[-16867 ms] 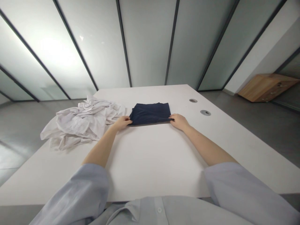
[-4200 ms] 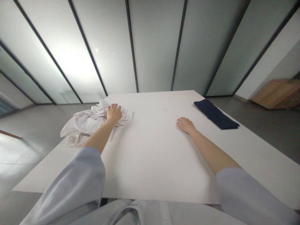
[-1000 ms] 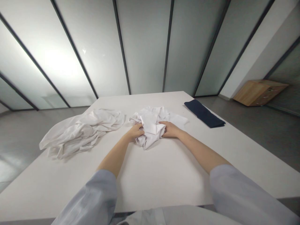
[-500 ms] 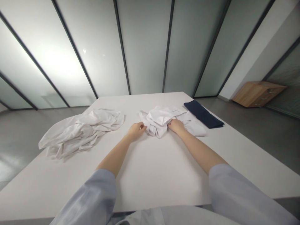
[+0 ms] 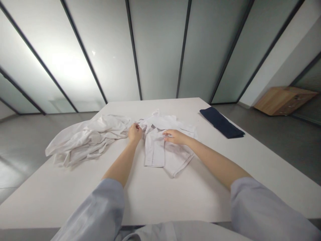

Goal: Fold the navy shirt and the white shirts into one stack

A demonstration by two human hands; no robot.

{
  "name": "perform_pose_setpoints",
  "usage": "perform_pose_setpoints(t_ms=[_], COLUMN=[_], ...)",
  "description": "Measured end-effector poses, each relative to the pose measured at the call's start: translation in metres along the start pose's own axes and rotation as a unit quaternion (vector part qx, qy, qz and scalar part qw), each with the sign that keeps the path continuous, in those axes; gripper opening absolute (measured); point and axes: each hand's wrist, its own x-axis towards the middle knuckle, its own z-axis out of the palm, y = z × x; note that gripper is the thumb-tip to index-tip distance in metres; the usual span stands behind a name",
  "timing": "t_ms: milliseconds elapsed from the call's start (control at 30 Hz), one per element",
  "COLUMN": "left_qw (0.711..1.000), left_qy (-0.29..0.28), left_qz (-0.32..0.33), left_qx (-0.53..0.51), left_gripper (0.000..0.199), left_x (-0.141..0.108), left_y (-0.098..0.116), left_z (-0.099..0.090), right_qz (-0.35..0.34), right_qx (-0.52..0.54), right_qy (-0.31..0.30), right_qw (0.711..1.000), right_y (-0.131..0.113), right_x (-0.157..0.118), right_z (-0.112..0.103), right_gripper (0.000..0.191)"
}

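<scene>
A white button-front shirt [image 5: 155, 150] lies opened out at twelve o'clock on the tabletop [image 5: 175, 197]; the left hand [image 5: 134, 133] pinches its edge between the fingers, the right hand [image 5: 175, 136] presses flat, fingers together.

Nothing here can be read: the white cotton shirt [image 5: 160, 147], the folded navy cloth [image 5: 222, 123], the white bench [image 5: 155, 194] and the light wooden cabinet [image 5: 283, 100] show no legible lettering, labels, brands or numbers.

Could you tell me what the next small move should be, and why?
I would probably have the left hand flatten the bunched top of the white button-front shirt, since it sits rumpled beside the crumpled white cloth heap while the lower part lies spread.
</scene>
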Motion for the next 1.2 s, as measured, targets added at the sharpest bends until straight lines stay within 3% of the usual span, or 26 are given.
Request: perform_pose_setpoints(t_ms=[100, 200, 333, 433, 500, 567, 700, 800, 967, 1067, 1133, 1200], left_qw=[0.992, 0.971, 0.968, 0.968, 0.961, 0.951, 0.951, 0.964, 0.977, 0.977, 0.978, 0.980], left_qy=[-0.103, -0.175, -0.151, -0.129, -0.151, -0.188, -0.212, -0.193, -0.143, -0.128, -0.122, -0.128], left_qz=[0.063, 0.154, 0.200, 0.214, 0.231, 0.239, 0.201, 0.135, 0.015, -0.029, -0.039, -0.047], left_qx=[-0.045, -0.044, -0.013, 0.005, 0.018, 0.047, 0.104, 0.124, 0.161, 0.171, 0.167, 0.145], left_gripper=[0.024, 0.030, 0.054, 0.058, 0.056, 0.058, 0.061, 0.058, 0.063, 0.067, 0.063, 0.053], left_x=[-0.004, -0.013, -0.022, -0.026, -0.028, -0.029, -0.024, -0.015, -0.009, -0.008, -0.006, -0.004], left_y=[0.008, 0.016, 0.020, 0.025, 0.028, 0.030, 0.024, 0.014, 0.005, 0.003, 0.000, -0.001], left_z=[0.006, 0.016, 0.019, 0.017, 0.017, 0.018, 0.016, 0.009, -0.002, -0.005, -0.006, -0.007], right_qz=[0.022, 0.111, 0.267, 0.344, 0.342, 0.282, 0.094, 0.051, 0.111, 0.146, 0.175, 0.230], right_qx=[-0.162, -0.239, -0.254, -0.251, -0.258, -0.261, -0.224, -0.234, -0.266, -0.264, -0.263, -0.260], right_qy=[-0.017, 0.004, 0.062, 0.072, 0.062, 0.037, -0.026, 0.015, 0.189, 0.283, 0.300, 0.278], right_qw=[0.986, 0.965, 0.928, 0.902, 0.901, 0.923, 0.970, 0.971, 0.939, 0.910, 0.900, 0.895], right_y=[0.015, 0.034, 0.047, 0.038, 0.026, 0.013, 0.006, 0.024, 0.066, 0.077, 0.076, 0.072], right_x=[-0.007, -0.012, -0.006, 0.006, 0.014, 0.019, 0.019, 0.010, -0.012, -0.018, -0.020, -0.020], right_z=[-0.003, 0.000, 0.005, 0.010, 0.014, 0.018, 0.015, 0.008, 0.000, -0.004, -0.007, -0.008], right_gripper=[0.043, 0.053, 0.063, 0.068, 0.070, 0.065, 0.043, 0.039, 0.046, 0.048, 0.050, 0.057])
